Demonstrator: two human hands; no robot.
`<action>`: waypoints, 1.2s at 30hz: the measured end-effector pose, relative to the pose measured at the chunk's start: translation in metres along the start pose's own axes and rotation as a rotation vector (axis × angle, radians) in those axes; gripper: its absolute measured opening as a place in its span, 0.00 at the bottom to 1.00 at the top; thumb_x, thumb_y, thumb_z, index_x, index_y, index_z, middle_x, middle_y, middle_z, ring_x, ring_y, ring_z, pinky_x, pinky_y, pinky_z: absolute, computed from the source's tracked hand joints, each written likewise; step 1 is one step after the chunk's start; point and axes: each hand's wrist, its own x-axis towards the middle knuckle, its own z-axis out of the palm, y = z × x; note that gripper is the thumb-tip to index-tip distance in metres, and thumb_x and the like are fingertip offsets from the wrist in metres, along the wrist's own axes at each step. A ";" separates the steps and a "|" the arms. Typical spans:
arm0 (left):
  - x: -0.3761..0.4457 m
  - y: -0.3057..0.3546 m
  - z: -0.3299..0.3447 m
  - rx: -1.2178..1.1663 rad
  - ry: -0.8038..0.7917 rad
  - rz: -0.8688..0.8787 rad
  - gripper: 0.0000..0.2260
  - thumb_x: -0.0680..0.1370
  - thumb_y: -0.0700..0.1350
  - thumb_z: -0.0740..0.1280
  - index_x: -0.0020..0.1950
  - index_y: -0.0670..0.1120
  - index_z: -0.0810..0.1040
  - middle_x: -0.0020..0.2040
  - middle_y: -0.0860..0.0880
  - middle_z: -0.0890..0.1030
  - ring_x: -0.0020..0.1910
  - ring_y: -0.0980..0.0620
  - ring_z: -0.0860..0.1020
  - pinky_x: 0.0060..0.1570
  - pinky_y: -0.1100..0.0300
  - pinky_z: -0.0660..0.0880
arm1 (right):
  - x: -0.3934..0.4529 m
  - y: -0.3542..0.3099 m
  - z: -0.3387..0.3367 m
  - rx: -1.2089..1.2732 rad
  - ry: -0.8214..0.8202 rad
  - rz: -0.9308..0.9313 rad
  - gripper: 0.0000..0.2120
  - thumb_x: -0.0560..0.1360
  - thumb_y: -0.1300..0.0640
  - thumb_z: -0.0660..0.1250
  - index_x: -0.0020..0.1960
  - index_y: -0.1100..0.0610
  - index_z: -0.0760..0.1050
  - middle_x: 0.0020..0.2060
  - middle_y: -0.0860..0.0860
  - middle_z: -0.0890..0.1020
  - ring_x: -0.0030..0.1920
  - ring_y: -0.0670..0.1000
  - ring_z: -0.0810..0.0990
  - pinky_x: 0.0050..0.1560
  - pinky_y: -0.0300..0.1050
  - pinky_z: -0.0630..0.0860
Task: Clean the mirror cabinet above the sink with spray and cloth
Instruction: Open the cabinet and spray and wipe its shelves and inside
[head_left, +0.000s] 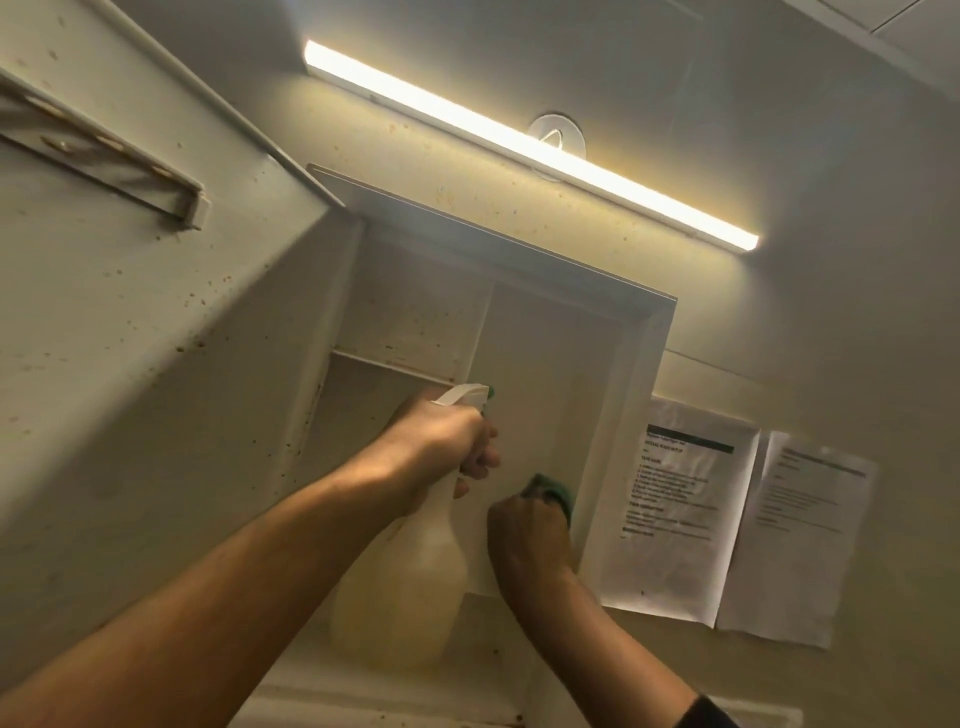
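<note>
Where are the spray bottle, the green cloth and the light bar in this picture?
spray bottle (410, 582): head view, on its translucent body below the left hand.
green cloth (553, 493): head view, on the fold showing above the right hand.
light bar (530, 143): head view, mid-length on the lit strip.

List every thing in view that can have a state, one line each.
cabinet door: swung open, speckled with spots
cabinet interior: exposed, no items seen inside
spray bottle: gripped by left hand, nozzle aimed into cabinet
green cloth: pressed against the interior by right hand
light bar: lit
two paper sheets: on wall, crinkled
</note>
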 end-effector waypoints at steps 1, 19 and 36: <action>-0.001 -0.001 -0.001 0.004 0.006 -0.001 0.10 0.72 0.32 0.62 0.43 0.44 0.79 0.36 0.46 0.81 0.39 0.48 0.78 0.36 0.58 0.72 | -0.002 -0.003 0.002 0.038 -0.016 -0.005 0.12 0.81 0.61 0.58 0.55 0.63 0.79 0.52 0.58 0.83 0.51 0.58 0.82 0.49 0.48 0.76; -0.026 -0.001 0.007 0.170 0.069 0.058 0.14 0.77 0.37 0.64 0.62 0.42 0.73 0.44 0.43 0.83 0.41 0.49 0.80 0.36 0.56 0.76 | 0.006 0.033 -0.024 1.166 -0.303 0.342 0.09 0.78 0.51 0.65 0.51 0.57 0.75 0.42 0.52 0.79 0.42 0.52 0.80 0.43 0.48 0.80; -0.012 0.038 0.041 0.833 0.557 0.377 0.06 0.72 0.43 0.66 0.39 0.41 0.77 0.37 0.43 0.79 0.34 0.42 0.78 0.35 0.47 0.80 | 0.024 0.055 -0.049 1.868 0.540 0.350 0.10 0.82 0.52 0.59 0.56 0.55 0.76 0.42 0.48 0.78 0.37 0.41 0.76 0.24 0.27 0.67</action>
